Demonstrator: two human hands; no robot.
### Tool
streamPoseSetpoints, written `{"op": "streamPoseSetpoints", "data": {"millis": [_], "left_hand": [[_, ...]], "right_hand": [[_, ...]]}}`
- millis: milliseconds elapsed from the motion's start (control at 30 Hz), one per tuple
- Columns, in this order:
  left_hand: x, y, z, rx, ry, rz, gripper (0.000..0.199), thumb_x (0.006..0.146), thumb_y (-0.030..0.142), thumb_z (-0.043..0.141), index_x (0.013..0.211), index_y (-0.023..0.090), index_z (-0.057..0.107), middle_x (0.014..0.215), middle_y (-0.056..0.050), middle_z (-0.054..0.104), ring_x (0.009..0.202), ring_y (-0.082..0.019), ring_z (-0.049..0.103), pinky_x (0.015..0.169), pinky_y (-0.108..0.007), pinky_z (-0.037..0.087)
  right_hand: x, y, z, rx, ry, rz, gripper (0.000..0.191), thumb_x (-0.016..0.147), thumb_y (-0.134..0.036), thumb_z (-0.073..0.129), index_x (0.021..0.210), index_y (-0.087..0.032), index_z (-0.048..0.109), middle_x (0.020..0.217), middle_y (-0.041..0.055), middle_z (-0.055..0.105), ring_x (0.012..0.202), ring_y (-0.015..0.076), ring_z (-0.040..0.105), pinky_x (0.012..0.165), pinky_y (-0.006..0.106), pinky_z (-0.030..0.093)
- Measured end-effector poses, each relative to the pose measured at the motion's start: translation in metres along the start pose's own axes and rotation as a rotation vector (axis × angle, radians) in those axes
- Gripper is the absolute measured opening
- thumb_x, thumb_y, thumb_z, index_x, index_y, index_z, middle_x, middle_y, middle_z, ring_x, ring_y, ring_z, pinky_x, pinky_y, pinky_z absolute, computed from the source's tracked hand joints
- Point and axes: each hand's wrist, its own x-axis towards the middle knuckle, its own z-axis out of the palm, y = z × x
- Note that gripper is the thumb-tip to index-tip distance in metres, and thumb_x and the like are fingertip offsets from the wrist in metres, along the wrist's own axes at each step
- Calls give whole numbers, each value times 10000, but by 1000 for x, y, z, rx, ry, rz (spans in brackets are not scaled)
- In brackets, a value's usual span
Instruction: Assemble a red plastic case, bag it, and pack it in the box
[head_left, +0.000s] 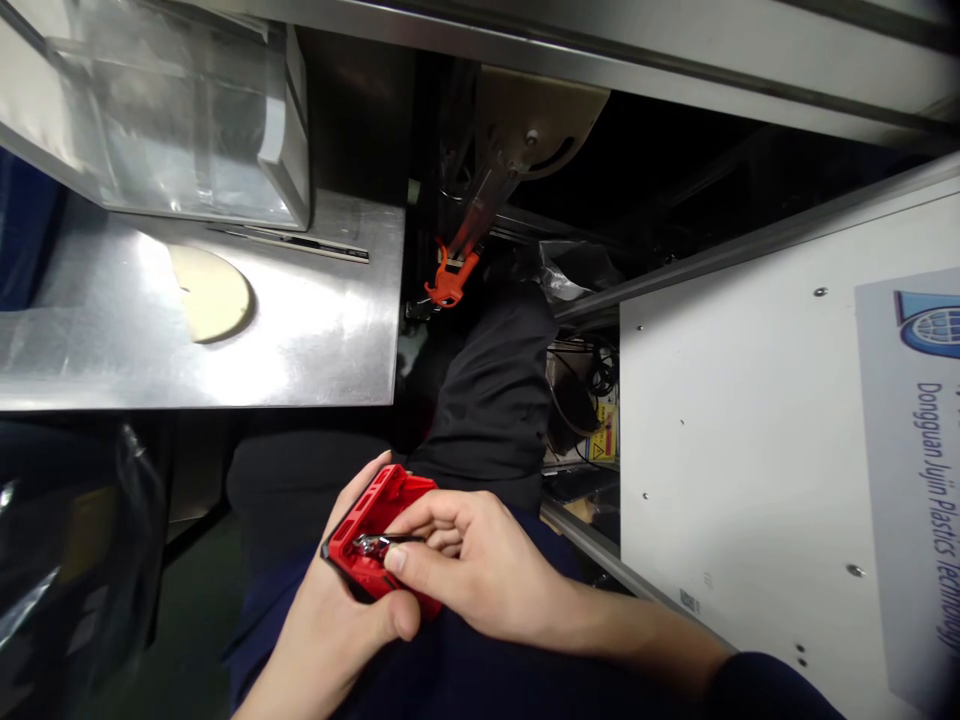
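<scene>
My left hand (337, 615) is wrapped round a red plastic housing (386, 498), an open shell with slots along one wall and a black edge. It is held tilted, low in the view above my lap. Between the thumb and fingers of my right hand (480, 570) is a small shiny metal clipper (371, 545), much like a nail clipper. Its tip reaches inside the housing, near the lower left corner. My right fingers cover much of the clipper's body and part of the housing.
At left, a steel table (322, 340) bears a pale round disc (214, 293), a thin knife-like tool (315, 247) and a clear-fronted bin (187, 120). An orange air gun (451, 280) hangs beyond my knees. A white panel (735, 430) stands at right.
</scene>
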Motion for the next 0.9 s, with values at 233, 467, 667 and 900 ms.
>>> {"op": "streamPoseSetpoints", "data": {"millis": [233,467,667,900], "left_hand": [[1,-3,-3,-17,-22,-8,1359,408,785,868,1572,324,341,1424,-125,637,1263,-412,630,1095,-464,527],[-3,-8,-18,-58,-161,-27,1243,549,896,726,1582,312,355,1467,-115,602,1319,-432,573,1107,-457,494],[3,-12,-23,-38,-215,0,1130,599,863,732,1516,251,489,1488,-143,590,1323,-432,575,1100,-456,508],[3,-13,-24,-48,-230,2,1000,634,739,816,1478,277,543,1470,-134,615,1360,-446,549,1133,-527,476]], "right_hand": [[-5,1,-1,-156,26,-103,236,932,-345,694,1144,-246,729,1015,1,790,848,154,767,731,208,602],[-14,-13,-16,-802,287,-853,188,983,-191,606,1160,-166,663,1070,69,757,957,179,714,887,297,582],[-4,-27,-30,-1045,105,-896,223,1054,-220,504,1150,-129,684,1018,63,768,913,194,713,805,322,584],[-2,-22,-28,-1065,8,-848,260,1073,-213,440,1152,-169,684,1103,62,770,1002,199,712,883,334,574]]}}
